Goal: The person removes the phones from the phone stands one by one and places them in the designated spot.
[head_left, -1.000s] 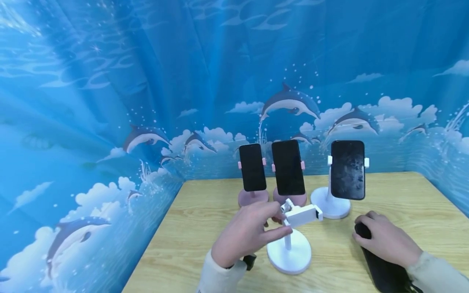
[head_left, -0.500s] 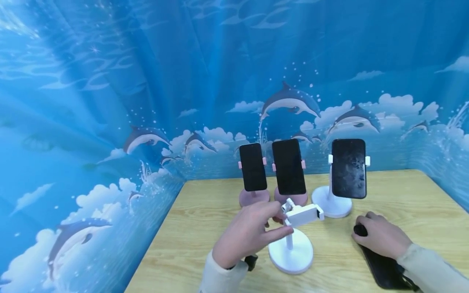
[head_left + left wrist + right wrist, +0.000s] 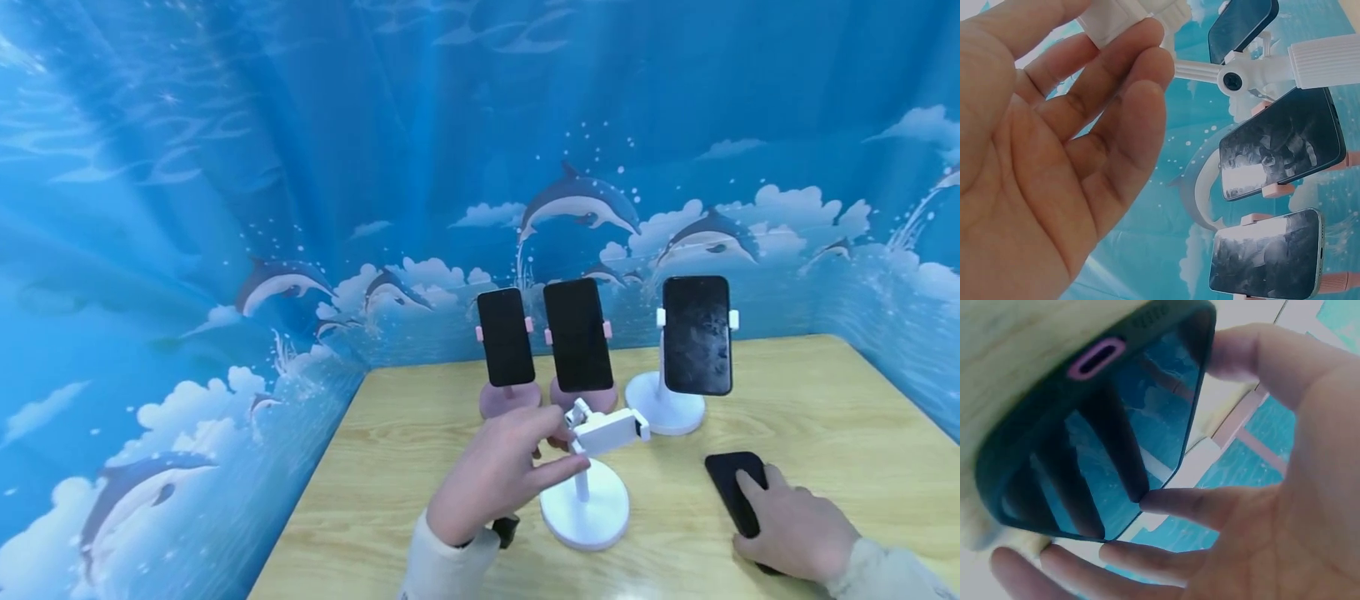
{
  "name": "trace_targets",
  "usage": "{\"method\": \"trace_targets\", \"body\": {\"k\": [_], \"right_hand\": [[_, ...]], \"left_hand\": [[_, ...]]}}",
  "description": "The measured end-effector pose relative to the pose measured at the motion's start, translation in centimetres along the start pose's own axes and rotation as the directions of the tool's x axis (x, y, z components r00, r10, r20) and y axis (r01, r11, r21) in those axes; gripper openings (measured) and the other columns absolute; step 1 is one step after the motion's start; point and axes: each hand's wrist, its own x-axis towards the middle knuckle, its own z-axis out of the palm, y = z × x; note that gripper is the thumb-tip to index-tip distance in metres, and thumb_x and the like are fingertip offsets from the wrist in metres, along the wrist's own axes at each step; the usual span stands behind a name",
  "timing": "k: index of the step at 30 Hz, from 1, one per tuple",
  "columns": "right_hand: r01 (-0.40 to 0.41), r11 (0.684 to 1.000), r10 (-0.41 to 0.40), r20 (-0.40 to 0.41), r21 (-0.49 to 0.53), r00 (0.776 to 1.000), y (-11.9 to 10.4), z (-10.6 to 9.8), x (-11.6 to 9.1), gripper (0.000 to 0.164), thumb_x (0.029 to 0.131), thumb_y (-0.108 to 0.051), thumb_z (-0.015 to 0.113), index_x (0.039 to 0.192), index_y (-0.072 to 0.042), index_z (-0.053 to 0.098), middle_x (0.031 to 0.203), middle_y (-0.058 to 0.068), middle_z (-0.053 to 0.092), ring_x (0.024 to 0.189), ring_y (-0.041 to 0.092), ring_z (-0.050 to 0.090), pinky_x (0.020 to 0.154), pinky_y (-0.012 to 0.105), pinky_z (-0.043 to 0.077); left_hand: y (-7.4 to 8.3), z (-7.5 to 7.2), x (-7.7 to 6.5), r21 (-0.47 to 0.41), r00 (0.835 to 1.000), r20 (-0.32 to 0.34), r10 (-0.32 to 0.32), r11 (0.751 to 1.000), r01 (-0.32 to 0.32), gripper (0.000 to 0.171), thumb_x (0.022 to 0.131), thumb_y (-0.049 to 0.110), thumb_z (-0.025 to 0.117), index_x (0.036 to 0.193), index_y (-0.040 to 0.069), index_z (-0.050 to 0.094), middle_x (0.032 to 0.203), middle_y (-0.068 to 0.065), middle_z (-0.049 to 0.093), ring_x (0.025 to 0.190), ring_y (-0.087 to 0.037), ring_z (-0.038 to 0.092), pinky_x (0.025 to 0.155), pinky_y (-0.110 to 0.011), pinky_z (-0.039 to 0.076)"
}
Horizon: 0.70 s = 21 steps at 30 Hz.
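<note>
My left hand pinches the side of the white clamp on a white phone stand, whose round base rests on the table. In the left wrist view a corner of the white clamp shows beyond the fingers, and its jaws hold no phone. My right hand grips a black phone low on the table at the right. The right wrist view has the thumb at one edge of the phone, the index fingertip on the screen's rim and the other fingers along the opposite edge.
Behind the stand, two black phones sit upright in pink stands. A third phone is clamped in a white stand at the back right. A blue dolphin-print curtain borders the wooden table.
The right hand has slid from the phone's far end toward its near end, uncovering the far end. The phone lies slightly farther left. The left hand keeps its pinch on the clamp.
</note>
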Motion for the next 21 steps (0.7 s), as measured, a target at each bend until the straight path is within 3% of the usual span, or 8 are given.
{"method": "trace_targets", "body": {"k": [6, 13, 17, 21], "right_hand": [[0.033, 0.999, -0.034, -0.090, -0.014, 0.995, -0.3, -0.3, -0.2, 0.071, 0.075, -0.043, 0.073, 0.123, 0.006, 0.056, 0.115, 0.043, 0.046, 0.081, 0.048, 0.057, 0.056, 0.053, 0.048], [0.026, 1.000, -0.028, -0.147, -0.016, 0.989, -0.1, -1.8, 1.2, 0.070, 0.075, -0.043, 0.073, 0.122, 0.007, 0.056, 0.113, 0.042, 0.047, 0.079, 0.049, 0.058, 0.058, 0.054, 0.049], [0.029, 0.999, -0.031, -0.127, -0.016, 0.991, 0.3, -2.6, 1.8, 0.071, 0.077, -0.046, 0.071, 0.122, 0.007, 0.056, 0.115, 0.043, 0.046, 0.078, 0.047, 0.060, 0.058, 0.052, 0.050], [0.066, 0.997, -0.068, -0.066, -0.041, 0.995, 0.2, -3.9, 1.5, 0.067, 0.080, -0.047, 0.068, 0.120, 0.006, 0.058, 0.114, 0.039, 0.051, 0.087, 0.047, 0.060, 0.067, 0.055, 0.050]], "left_hand": [[0.2, 0.0, -0.2, -0.003, 1.000, -0.002, -0.009, 1.000, 0.009, 0.020, 0.086, 0.037, 0.068, 0.091, 0.023, 0.054, 0.100, 0.015, 0.063, 0.086, 0.003, 0.061, 0.068, -0.015, 0.050], [0.3, -0.3, 0.3, 0.012, 1.000, -0.013, -0.007, 1.000, 0.007, 0.022, 0.086, 0.037, 0.068, 0.092, 0.022, 0.054, 0.103, 0.013, 0.064, 0.087, 0.003, 0.060, 0.065, -0.015, 0.050], [0.4, -0.4, 0.5, -0.002, 1.000, -0.001, -0.006, 1.000, 0.006, 0.022, 0.085, 0.036, 0.068, 0.092, 0.021, 0.053, 0.104, 0.013, 0.064, 0.087, 0.002, 0.061, 0.064, -0.017, 0.051], [0.5, -0.3, 0.4, -0.016, 0.999, 0.013, -0.036, 0.999, 0.037, 0.022, 0.085, 0.037, 0.068, 0.093, 0.023, 0.054, 0.105, 0.014, 0.063, 0.087, 0.000, 0.062, 0.065, -0.020, 0.052]]}}
